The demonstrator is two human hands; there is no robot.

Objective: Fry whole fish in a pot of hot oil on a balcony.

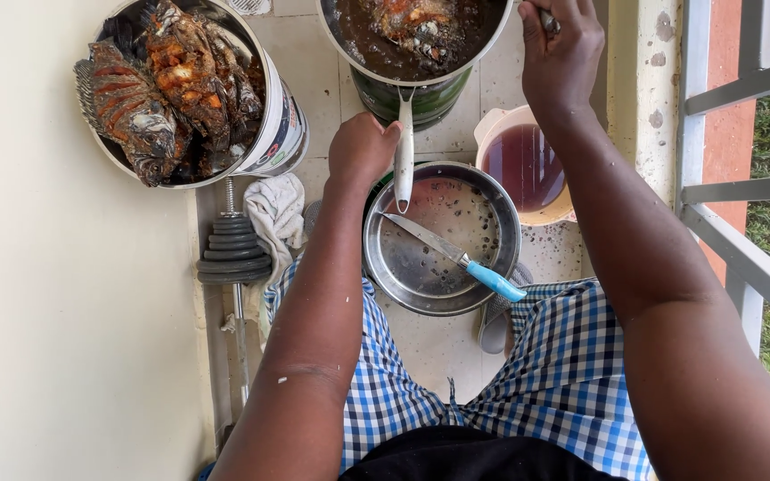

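Note:
A metal frying pan (349, 49) of dark hot oil sits on a green burner (421, 98) at the top, with a piece of fish (412, 20) frying in it. My left hand (360, 150) is closed on the pan's long metal handle (404, 151). My right hand (561, 49) is raised at the pan's right rim, gripping a metal utensil (549, 21) whose working end is out of view. Below the pan lies a round metal bowl (394, 267) with a blue-handled knife (456, 256) resting in it.
A white bucket (282, 125) heaped with fried fish (167, 85) stands at upper left. A cream jug of dark liquid (524, 165) sits right of the bowl. A dumbbell (233, 254) and a cloth (275, 209) lie by the wall; metal railing (733, 178) runs along the right.

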